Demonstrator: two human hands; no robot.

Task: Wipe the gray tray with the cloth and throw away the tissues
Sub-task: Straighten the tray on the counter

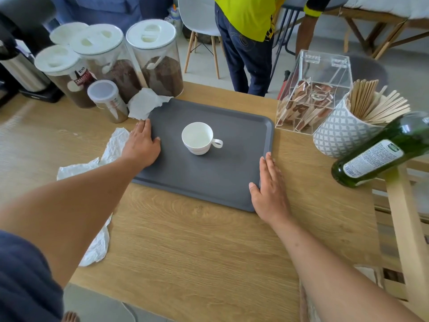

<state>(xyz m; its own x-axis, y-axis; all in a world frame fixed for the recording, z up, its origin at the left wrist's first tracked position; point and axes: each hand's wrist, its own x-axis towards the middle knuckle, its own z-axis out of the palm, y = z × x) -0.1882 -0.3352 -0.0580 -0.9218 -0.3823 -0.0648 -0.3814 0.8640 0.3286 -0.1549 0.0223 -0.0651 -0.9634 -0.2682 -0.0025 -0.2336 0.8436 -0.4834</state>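
A gray tray (209, 177) lies on the wooden table with a white cup (199, 138) standing near its middle. My left hand (142, 145) rests flat on the tray's left edge, fingers together, holding nothing. My right hand (270, 189) lies flat against the tray's right front corner, thumb on the rim. A crumpled white tissue (145, 104) sits at the tray's far left corner. A larger white crumpled sheet (99, 196) lies left of the tray, partly under my left forearm. Whether this sheet is cloth or tissue I cannot tell.
Clear canisters of coffee (160, 61) and a small jar (108, 101) stand at the back left. A clear acrylic box (313, 94), a patterned cup of wooden sticks (348, 131) and a green bottle (376, 154) crowd the right. A person in a yellow shirt (250, 24) stands beyond the table.
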